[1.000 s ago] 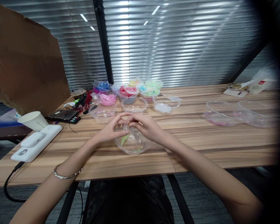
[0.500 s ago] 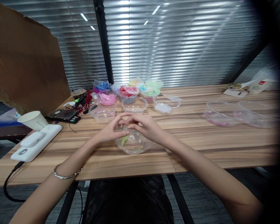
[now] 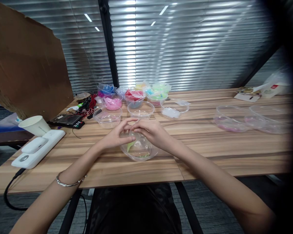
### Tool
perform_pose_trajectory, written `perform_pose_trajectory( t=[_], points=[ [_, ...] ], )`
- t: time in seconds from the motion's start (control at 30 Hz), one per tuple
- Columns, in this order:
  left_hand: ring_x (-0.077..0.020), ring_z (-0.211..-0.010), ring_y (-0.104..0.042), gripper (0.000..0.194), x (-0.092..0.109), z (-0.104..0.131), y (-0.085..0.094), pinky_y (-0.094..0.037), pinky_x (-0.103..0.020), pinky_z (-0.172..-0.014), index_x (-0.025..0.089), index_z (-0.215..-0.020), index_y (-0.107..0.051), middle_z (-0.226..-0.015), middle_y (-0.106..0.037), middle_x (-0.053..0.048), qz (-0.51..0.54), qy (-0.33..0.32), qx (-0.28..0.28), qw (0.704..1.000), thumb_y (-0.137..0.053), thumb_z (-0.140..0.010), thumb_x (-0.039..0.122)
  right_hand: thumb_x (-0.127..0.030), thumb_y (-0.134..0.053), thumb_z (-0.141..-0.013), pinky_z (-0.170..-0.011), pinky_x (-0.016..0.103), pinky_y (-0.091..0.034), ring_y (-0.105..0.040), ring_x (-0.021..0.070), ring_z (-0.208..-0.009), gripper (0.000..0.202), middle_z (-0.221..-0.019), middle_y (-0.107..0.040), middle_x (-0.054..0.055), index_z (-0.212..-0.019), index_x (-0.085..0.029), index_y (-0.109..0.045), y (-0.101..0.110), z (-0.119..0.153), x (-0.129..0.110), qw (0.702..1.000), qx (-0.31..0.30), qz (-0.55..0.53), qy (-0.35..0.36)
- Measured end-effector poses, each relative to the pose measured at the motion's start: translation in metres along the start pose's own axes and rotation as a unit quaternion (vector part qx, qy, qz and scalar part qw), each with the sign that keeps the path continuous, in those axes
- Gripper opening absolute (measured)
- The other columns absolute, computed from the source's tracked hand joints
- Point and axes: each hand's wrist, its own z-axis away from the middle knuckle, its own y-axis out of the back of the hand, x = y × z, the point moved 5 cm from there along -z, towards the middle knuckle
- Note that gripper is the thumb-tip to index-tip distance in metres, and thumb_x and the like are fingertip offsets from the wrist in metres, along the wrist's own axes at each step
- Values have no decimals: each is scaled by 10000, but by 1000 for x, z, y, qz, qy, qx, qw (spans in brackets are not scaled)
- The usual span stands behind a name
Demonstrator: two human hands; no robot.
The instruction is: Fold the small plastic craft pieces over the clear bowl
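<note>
Over a clear plastic bowl [image 3: 139, 158] near the table's front edge, my two hands meet at the fingertips. My left hand [image 3: 120, 134] curves around the bowl's back left, thumb stretched toward the right hand. A lime-green strip [image 3: 130, 146] hangs just below that thumb. Between the hands shows the edge of something small and clear, mostly hidden by fingers. My right hand [image 3: 149, 130] is closed in a pinch above it, palm down; what it pinches is covered. Small green bits [image 3: 144, 155] lie low in the bowl.
Behind my hands stand clear tubs [image 3: 141, 114], with tubs of pink [image 3: 112, 103], red [image 3: 134, 95] and blue material farther back. Two clear tubs [image 3: 230, 128] sit right. Left are a power strip [image 3: 48, 139], paper cup [image 3: 35, 126], electronics [image 3: 66, 120] and cardboard [image 3: 29, 61].
My right fingers have lowered slightly and closed in over the clear piece, covering more of it. The left hand and the bowl have hardly moved.
</note>
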Motion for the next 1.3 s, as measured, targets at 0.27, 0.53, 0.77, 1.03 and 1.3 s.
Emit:
perform_pose_trajectory(
  t=[0.27, 0.53, 0.77, 1.03, 1.3],
  points=[
    [-268, -1264, -505, 675, 0, 0, -1, -381, -417, -1082, 273, -1400, -340, -1438, -450, -112, -4, 5, 2, 1000, -688, -823, 313, -55, -544, -902, -749, 259, -507, -675, 148, -852, 212, -948, -733, 38, -994, -176, -692, 0, -1, -1, 1000, -3, -7, -8],
    [-245, -1164, -569, 666, 4, -1, -1, -420, -404, -1030, 281, -1402, -343, -1267, -572, -89, -8, 4, -4, 1000, -684, -830, 302, -98, -638, -864, -803, 273, -522, -692, 160, -898, 196, -959, -750, 18, -1002, -211, -720, 0, 0, 1, 1000, 1, -5, -27],
    [-244, -1178, -559, 672, 3, 0, -1, -399, -419, -1056, 277, -1406, -338, -1243, -583, -86, -15, 9, -3, 1000, -684, -831, 302, -65, -624, -862, -795, 253, -534, -700, 152, -883, 215, -958, -755, 24, -996, -196, -730, 1, 0, -2, 1000, 14, -7, -12],
    [-271, -1320, -443, 631, 2, -1, 0, -411, -391, -1071, 305, -1379, -380, -1456, -401, -77, -11, -18, 8, 1000, -686, -827, 293, -98, -542, -923, -857, 300, -509, -660, 152, -985, 245, -1073, -721, 39, -1102, -202, -674, -1, 0, -1, 1000, -15, -5, -10],
    [-281, -1277, -496, 659, 0, -1, 0, -420, -417, -1053, 286, -1402, -348, -1350, -529, -97, -12, -3, 8, 1000, -680, -833, 297, -94, -562, -909, -789, 276, -499, -661, 150, -905, 169, -992, -718, 34, -1009, -185, -662, -1, 1, -2, 1000, -8, 3, -19]
  ],
)
